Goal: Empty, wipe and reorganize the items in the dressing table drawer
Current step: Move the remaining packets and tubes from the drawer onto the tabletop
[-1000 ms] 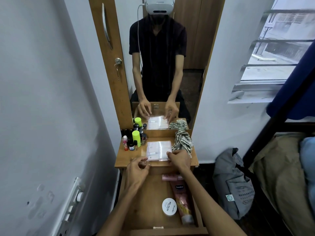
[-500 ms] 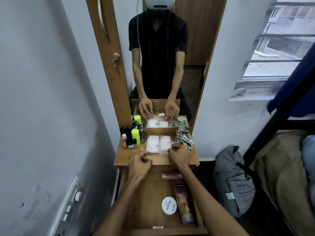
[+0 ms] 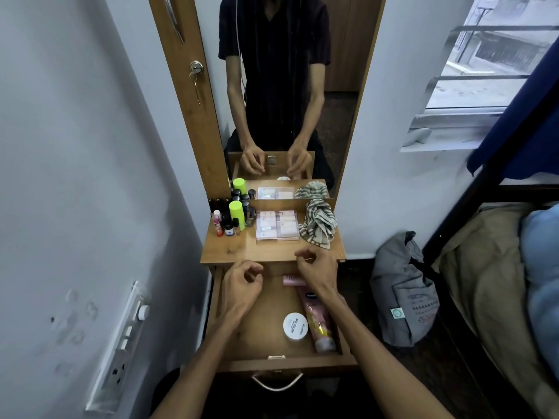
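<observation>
The wooden drawer is pulled out below the table top. In it lie a white round jar, a long pink lotion tube and a small pink tube. On the table top rest a clear plastic box, a striped cloth and a cluster of small bottles with a green-capped one. My left hand hovers over the drawer's back, fingers curled, nothing seen in it. My right hand is at the table's front edge, pinching a thin pale pin-like thing.
A mirror behind the table reflects the person and the items. A cupboard door with a key stands at its left. A switch board is on the left wall. A grey bag and a bed lie to the right.
Both hands have let go of the clear box and drawn back towards the drawer. The box now lies flat farther back on the table top. The view has tilted down.
</observation>
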Motion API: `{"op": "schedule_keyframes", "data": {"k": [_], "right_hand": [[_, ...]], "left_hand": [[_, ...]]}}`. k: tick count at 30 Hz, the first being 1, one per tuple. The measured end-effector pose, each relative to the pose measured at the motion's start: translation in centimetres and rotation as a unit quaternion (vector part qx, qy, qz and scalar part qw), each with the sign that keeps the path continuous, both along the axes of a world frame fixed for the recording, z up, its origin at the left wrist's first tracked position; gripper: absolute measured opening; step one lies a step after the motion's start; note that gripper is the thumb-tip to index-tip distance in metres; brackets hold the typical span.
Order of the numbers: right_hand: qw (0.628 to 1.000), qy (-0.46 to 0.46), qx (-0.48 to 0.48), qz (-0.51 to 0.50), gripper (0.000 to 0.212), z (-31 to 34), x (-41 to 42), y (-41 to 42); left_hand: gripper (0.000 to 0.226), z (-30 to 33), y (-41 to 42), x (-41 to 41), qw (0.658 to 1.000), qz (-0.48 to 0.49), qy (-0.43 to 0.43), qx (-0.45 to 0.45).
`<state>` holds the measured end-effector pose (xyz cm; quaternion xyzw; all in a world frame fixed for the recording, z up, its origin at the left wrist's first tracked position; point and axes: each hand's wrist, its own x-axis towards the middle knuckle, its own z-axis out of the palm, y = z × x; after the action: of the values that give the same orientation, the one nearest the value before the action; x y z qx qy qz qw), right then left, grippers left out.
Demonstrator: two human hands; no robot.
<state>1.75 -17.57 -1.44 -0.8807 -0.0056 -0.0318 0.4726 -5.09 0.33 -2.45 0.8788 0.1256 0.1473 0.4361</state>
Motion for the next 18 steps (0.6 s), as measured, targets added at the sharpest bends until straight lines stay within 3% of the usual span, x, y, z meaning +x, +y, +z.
{"op": "schedule_keyframes", "data": {"k": [5,11,14,18], "right_hand": [[0.979,0.090,-0.165,0.080,0.014,-0.1,-2.7,-1.7],[0.908,0.137,-0.376,0.126,0.030,-0.6,-5.9,-2.6],[0.874,0.147,-0.439,0.149,0.035,-1.4,-7.1,-2.6],[0.853,0.144,-0.471,0.169,0.046,-2.4,-8.0,-1.9]], "left_hand": [[0.023,-2.3,-1.6,-1.9,0.986,-0.103,0.122,0.039],[0.077,-4.3,-4.4,-2.8,0.931,-0.215,0.280,0.094],[0.087,-4.5,-5.9,-2.7,0.909,-0.250,0.302,0.143],[0.078,-4.4,-7.0,-2.9,0.901,-0.262,0.294,0.180]]}}
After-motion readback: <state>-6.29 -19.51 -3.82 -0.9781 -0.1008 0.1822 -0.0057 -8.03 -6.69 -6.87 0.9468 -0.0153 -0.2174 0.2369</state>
